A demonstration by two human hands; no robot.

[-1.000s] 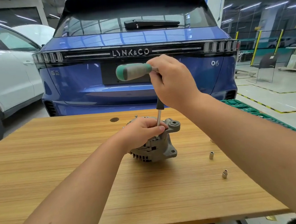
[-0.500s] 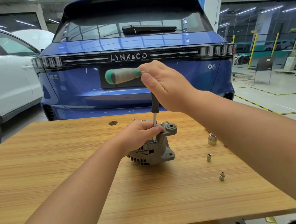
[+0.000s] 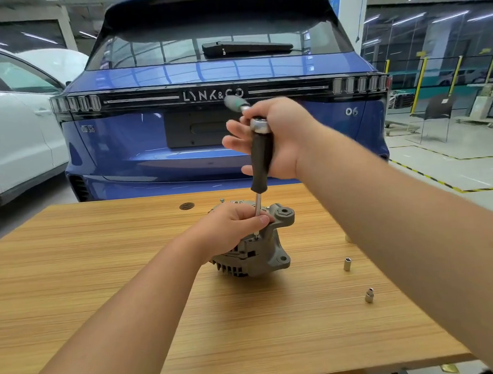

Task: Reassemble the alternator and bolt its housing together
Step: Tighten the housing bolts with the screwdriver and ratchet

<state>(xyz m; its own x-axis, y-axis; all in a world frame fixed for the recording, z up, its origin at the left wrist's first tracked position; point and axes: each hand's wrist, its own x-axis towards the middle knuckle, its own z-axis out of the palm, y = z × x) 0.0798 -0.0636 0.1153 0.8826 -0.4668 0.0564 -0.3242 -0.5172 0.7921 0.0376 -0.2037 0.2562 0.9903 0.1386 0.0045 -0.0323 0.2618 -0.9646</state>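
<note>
A grey alternator [image 3: 261, 253] stands on the wooden table [image 3: 100, 284], a little beyond its middle. My left hand [image 3: 230, 228] grips its top, and the thumb and fingers steady the thin steel shaft of a ratchet tool [image 3: 262, 153] where it meets the housing. The tool's black extension stands nearly upright, and its green handle end is blurred above. My right hand [image 3: 279, 137] is wrapped round the ratchet head, with the fingers loosely spread on the far side.
Two small sockets [image 3: 347, 264] [image 3: 369, 295] lie on the table to the right of the alternator. A round dark cap [image 3: 186, 206] and a small bolt [image 3: 222, 200] sit near the far edge. A blue car [image 3: 148, 141] stands close behind the table, a white car [image 3: 8, 136] at left.
The green handle has swung from pointing left round to the far side. My right hand turned with it. My left hand and the alternator stayed where they were.
</note>
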